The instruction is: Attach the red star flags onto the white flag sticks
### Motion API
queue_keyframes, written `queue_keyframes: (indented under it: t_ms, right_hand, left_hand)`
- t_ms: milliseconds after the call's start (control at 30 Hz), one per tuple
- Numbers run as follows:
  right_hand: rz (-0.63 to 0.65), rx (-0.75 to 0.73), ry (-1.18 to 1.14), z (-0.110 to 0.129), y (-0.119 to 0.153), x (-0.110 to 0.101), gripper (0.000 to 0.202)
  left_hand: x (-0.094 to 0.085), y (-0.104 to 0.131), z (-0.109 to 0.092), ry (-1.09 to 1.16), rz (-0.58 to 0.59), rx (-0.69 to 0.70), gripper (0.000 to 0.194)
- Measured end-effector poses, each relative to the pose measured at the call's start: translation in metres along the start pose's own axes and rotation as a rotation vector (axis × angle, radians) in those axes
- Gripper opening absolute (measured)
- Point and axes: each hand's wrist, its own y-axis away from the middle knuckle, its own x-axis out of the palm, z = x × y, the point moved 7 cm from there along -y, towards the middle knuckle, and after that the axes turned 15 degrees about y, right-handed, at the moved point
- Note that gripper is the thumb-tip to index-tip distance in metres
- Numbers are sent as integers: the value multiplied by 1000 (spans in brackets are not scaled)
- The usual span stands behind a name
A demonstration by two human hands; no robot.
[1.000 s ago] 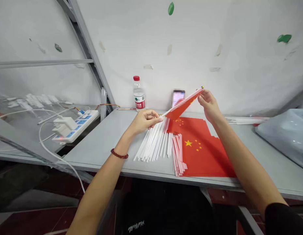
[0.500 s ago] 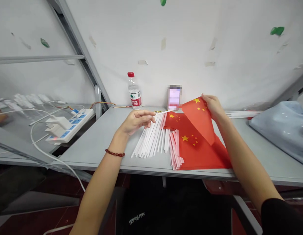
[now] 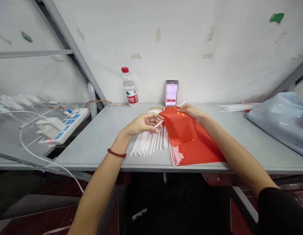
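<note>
My left hand point(image 3: 147, 124) is closed on the lower end of a white stick point(image 3: 159, 124), above a fan of white sticks point(image 3: 147, 143) with gold tips lying on the grey table. The middle of that stick is hidden behind a red flag point(image 3: 179, 129) with yellow stars, and its far end shows beyond my right hand point(image 3: 190, 112). My right hand pinches the flag's top edge. Under the hanging flag lies a pile of red flags point(image 3: 209, 147), with pale strips at its left side.
At the back stand a water bottle point(image 3: 130, 91) and a phone point(image 3: 171, 93). A power strip point(image 3: 65, 129) with white plugs and cables is on the left. More sticks point(image 3: 236, 107) and a bluish plastic bag point(image 3: 278, 122) lie on the right.
My right hand has moved left and down, bringing the flag towards my left hand. The stick is now tilted more steeply, and the camera view has shifted slightly.
</note>
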Motion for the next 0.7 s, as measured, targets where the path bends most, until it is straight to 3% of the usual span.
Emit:
queue_keyframes:
  t_ms: [233, 400, 500, 567, 700]
  right_hand:
    - [170, -132, 104, 12, 8, 21, 28]
    - [321, -224, 190, 22, 18, 43, 30]
    - [444, -268, 221, 26, 25, 60, 31]
    - [548, -281, 235, 27, 30, 70, 30]
    - [674, -349, 329, 28, 39, 86, 39]
  left_hand:
    - [7, 5, -1, 183, 187, 3, 52]
    - [9, 3, 7, 184, 214, -22, 88]
    - [12, 1, 9, 201, 235, -25, 96]
    - [9, -1, 12, 171, 172, -57, 88]
    - [-4, -7, 12, 134, -99, -10, 47]
